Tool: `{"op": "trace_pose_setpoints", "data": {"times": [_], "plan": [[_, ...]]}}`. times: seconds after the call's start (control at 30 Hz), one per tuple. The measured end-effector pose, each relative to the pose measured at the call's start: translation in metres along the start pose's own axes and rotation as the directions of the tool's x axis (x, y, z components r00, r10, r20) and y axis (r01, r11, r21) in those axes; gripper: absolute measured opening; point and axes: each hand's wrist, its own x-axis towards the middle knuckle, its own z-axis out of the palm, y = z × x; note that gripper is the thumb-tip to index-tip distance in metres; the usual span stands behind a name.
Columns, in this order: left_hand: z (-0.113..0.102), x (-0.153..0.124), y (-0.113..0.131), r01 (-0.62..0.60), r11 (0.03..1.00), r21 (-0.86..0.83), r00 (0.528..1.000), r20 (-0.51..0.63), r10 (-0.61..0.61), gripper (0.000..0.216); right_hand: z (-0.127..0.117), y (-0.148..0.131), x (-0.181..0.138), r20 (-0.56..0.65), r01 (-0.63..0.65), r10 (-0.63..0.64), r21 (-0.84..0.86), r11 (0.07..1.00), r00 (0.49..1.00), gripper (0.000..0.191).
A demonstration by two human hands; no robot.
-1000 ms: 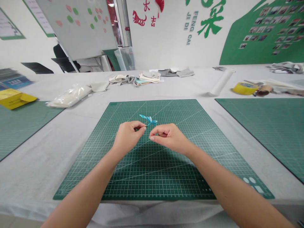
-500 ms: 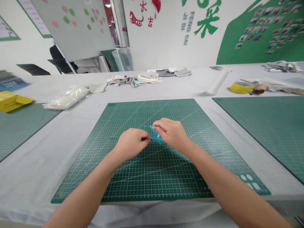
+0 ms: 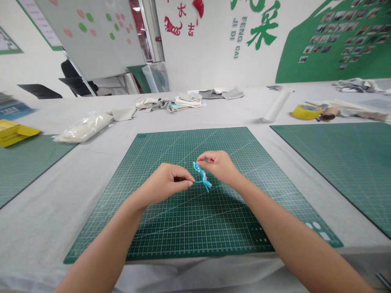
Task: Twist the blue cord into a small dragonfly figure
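A small bright-blue flower-like piece (image 3: pixel 204 180), with thin looped petals and a whitish part along its middle, is held up above the green cutting mat (image 3: pixel 171 232). My left hand (image 3: pixel 167 183) pinches its thin dark stem between thumb and forefinger. The stem's far end is hidden by that hand. On the other side, my right hand (image 3: pixel 218 167) has thumb and fingertips closed at the top blue loop. The lower petals fan out below, free of both hands.
More cutting mats lie to the left (image 3: pixel 33 162) and right (image 3: pixel 342 158). Farther back are a clear plastic bag (image 3: pixel 85 126), folded cloth pieces (image 3: pixel 187 99), a white roll (image 3: pixel 277 106), yellow tape (image 3: pixel 306 112) and a cardboard tube (image 3: pixel 329 114). A yellow packet (image 3: pixel 16 132) sits at far left.
The blue piece has turned, so its top loop and lower petals now stand apart. My right hand has drawn slightly up from the petals. The whole view has shifted a little.
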Motion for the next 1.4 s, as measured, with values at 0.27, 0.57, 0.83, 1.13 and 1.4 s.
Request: {"op": "trace_pose_setpoints", "data": {"times": [0.27,0.57,0.83,1.13,1.4], "plan": [[-0.006,0.005,-0.005,0.051,0.96,-0.274,0.939,-0.314,-0.14,0.012,0.005,-0.002,-0.001,0.059,-0.171,0.164,0.138,0.976,0.985,0.012],[-0.005,0.009,-0.014,0.121,0.93,-0.347,0.835,-0.471,-0.284,0.012,0.003,-0.018,-0.01,0.148,-0.018,0.0,0.118,0.993,0.989,0.011],[-0.004,0.01,-0.019,0.128,0.96,-0.247,0.859,-0.456,-0.232,0.017,-0.001,-0.029,-0.017,0.161,0.089,-0.131,0.244,0.966,0.978,0.009],[0.011,0.009,-0.016,0.177,0.98,0.085,0.954,-0.261,-0.15,0.019,-0.003,-0.031,-0.02,-0.063,0.233,-0.228,0.09,0.968,0.972,0.014],[0.014,0.007,-0.012,0.124,0.967,0.221,0.989,-0.101,-0.104,0.02,0.002,-0.016,-0.019,-0.078,0.367,-0.412,-0.327,0.871,0.908,0.024]]}}
